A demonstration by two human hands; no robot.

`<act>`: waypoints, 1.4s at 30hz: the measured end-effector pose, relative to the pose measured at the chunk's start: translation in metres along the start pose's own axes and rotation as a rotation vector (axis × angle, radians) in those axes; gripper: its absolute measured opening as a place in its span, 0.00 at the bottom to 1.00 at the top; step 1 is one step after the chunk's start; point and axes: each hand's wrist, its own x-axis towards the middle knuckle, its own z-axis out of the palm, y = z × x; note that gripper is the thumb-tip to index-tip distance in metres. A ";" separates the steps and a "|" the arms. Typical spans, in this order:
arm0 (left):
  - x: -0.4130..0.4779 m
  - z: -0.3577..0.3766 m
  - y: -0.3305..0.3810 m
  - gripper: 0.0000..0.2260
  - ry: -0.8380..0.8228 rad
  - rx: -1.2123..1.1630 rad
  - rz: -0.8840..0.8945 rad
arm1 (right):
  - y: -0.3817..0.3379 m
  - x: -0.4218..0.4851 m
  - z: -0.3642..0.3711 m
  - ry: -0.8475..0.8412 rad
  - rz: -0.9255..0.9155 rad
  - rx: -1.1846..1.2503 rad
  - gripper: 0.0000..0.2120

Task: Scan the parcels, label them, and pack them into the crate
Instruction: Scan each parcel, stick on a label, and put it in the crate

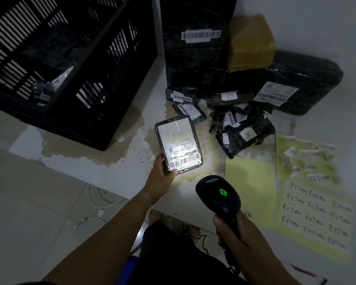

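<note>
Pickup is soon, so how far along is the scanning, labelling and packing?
Early. Done: at least two wrapped parcels lie in the crate. In hand: the left hand holds a flat parcel while the right hand aims the scanner at its barcode. Left: the pile of parcels beside the crate, and many RETURN stickers on the yellow sheet.

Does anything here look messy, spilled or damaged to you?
Yes. A brownish, ragged-edged stain spreads over the pale surface between the crate and the parcel pile, like a dried spill or peeled coating. One small black parcel in the pile looks crumpled, its wrapping torn.
</note>
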 end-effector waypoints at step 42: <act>-0.010 -0.020 0.032 0.26 -0.017 -0.109 0.084 | -0.007 -0.013 0.009 0.052 0.001 0.049 0.21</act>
